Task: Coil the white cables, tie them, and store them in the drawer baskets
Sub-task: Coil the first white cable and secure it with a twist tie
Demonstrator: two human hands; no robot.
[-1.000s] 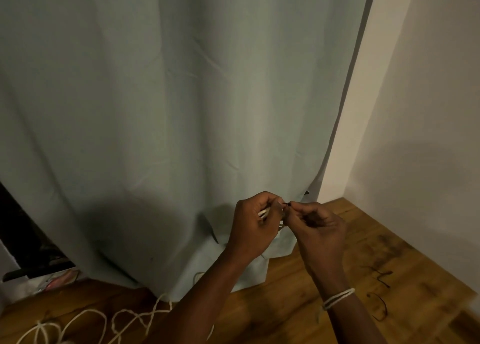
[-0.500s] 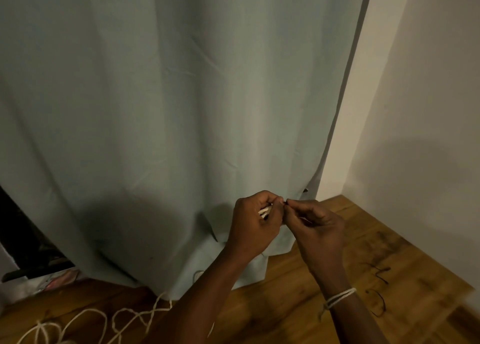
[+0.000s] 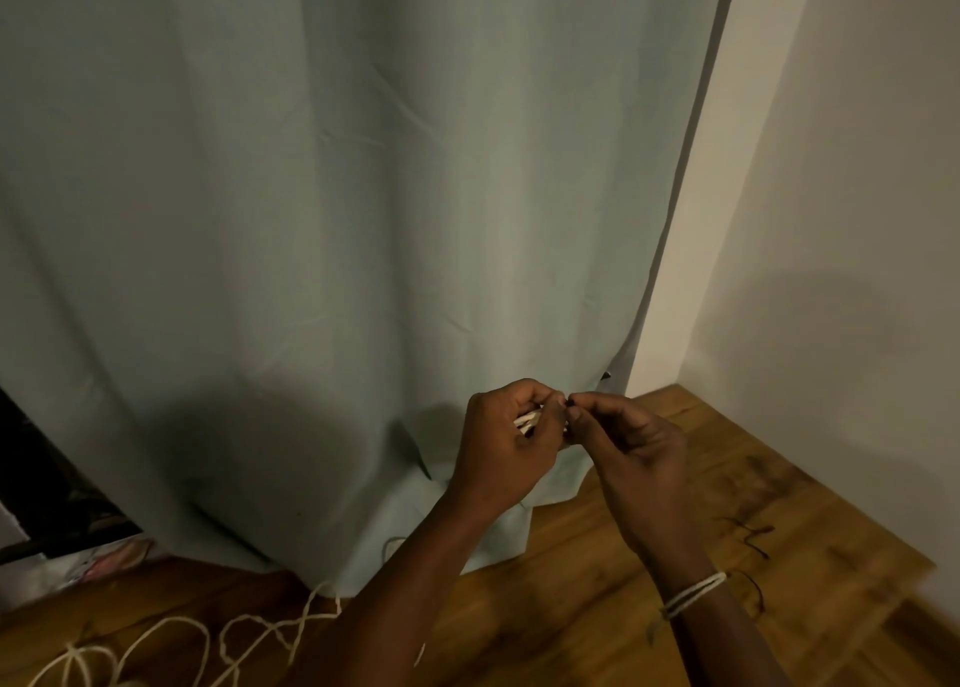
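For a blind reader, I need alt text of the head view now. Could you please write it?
Two hands meet before a pale curtain: the left hand grips a white cable bundle, and the right hand pinches a thin dark tie at it. A loose white cable lies on the wooden floor at lower left, and dark ties lie at right.

No text to read anywhere here: no labels, no brands, no numbers, no signs on anything in view.
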